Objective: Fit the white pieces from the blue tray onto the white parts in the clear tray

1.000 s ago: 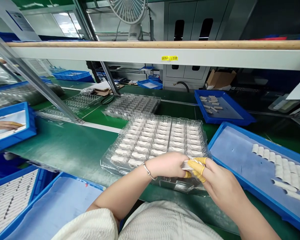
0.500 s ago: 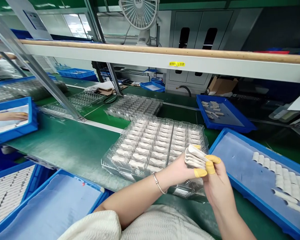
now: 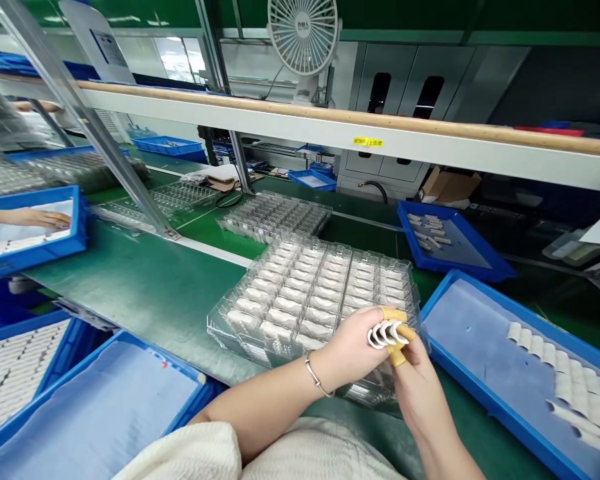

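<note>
Several white curved pieces, nested in one another with their curved ends toward me, are held between my two hands. My left hand is closed around the stack, yellow covers on its fingertips. From the right, my right hand grips the same stack with yellow-covered fingers. Just beyond and below both hands lies a clear plastic tray, stacked on others, its pockets filled with rows of similar white pieces. To the right, a blue bin lined with blue sheet holds rows of white curved pieces.
Blue bins stand at lower left, one with white pieces. A co-worker's hand reaches into another bin at left. Behind are an empty-looking clear tray, a smaller blue bin, a metal post and a shelf rail.
My hands have turned the stack so its curved ends face me, and moved slightly lower and left. The co-worker's hand at left has shifted slightly. The head view has tilted a little.
</note>
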Motion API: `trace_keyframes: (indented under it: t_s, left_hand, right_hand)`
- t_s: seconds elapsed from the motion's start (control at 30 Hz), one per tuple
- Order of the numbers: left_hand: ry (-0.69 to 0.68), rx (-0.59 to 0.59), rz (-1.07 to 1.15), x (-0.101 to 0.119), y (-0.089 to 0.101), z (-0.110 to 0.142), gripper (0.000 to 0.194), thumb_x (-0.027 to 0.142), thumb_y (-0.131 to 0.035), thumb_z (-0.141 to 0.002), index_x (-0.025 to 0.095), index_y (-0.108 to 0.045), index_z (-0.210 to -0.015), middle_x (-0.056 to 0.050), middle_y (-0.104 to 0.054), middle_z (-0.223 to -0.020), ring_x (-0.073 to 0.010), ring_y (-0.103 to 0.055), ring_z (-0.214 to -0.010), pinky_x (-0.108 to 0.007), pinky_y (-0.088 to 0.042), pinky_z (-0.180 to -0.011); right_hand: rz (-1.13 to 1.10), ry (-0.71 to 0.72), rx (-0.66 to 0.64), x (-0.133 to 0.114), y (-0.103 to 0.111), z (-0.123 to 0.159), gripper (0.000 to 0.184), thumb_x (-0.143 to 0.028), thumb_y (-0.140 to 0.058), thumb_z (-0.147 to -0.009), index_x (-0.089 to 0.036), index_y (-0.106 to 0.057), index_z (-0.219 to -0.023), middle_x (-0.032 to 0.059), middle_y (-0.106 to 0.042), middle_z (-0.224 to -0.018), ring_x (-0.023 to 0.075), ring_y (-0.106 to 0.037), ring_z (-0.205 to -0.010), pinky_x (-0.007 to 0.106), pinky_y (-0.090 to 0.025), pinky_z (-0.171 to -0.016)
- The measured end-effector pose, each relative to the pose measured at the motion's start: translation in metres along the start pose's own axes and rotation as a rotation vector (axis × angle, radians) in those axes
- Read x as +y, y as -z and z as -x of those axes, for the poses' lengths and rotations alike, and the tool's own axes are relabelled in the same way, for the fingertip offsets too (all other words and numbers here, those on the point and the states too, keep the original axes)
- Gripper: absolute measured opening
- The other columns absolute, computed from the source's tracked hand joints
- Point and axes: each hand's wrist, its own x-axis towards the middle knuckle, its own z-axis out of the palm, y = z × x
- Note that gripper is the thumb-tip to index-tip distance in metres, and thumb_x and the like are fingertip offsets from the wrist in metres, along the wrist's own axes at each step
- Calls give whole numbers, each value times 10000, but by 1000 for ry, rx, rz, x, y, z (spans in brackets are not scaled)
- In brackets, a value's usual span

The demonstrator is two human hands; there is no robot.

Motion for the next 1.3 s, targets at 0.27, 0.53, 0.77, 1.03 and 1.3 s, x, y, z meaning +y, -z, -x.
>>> trace_keyframes:
  t_s: [0.27,0.53,0.77,1.03,1.3]
  left_hand:
    - [53,-46,-208,4,12,-1,274,219,-686,-826,216,-691,-1099,-47,-717,-1068,-205,-654,-1009,-303,-503,-898]
    - [-65,-157,-529,-4,12,3,128,185,-604,-872,183,-658,-988,-58,-701,-972,-220,-631,-923,-333,-499,-845]
    - [-159,-214,-677,-10,13,9,265,259,-561,-916,163,-636,-1151,-102,-694,-1087,-269,-609,-1048,-423,-474,-971]
    - [258,-7,-63,-6,22,6,300,191,-701,-777,197,-695,-1077,-51,-737,-1071,-217,-676,-982,-334,-527,-887]
    - [251,-32,124,-8,22,15,309,162,-746,-726,176,-724,-1033,-61,-743,-1045,-205,-684,-940,-298,-522,-849]
  right_hand:
    - [83,75,162,-20,16,-1,360,-467,-731,-825,-295,-667,-1135,32,-676,-1126,191,-648,-981,333,-538,-869]
    - [203,109,17,-31,25,2,303,-457,-713,-849,-265,-698,-1083,24,-685,-857,149,-617,-722,264,-528,-655]
    - [248,45,-59,-36,15,-1,326,-467,-793,-753,-214,-705,-938,56,-720,-870,199,-673,-764,315,-578,-691]
    - [553,449,-58,-40,45,-2,91,-314,-664,-888,-256,-713,-938,73,-681,-1068,234,-649,-1033,373,-558,-880]
    - [956,807,-198,-35,69,6,290,-155,-606,-896,-306,-687,-1130,69,-685,-1171,257,-657,-1074,441,-570,-899]
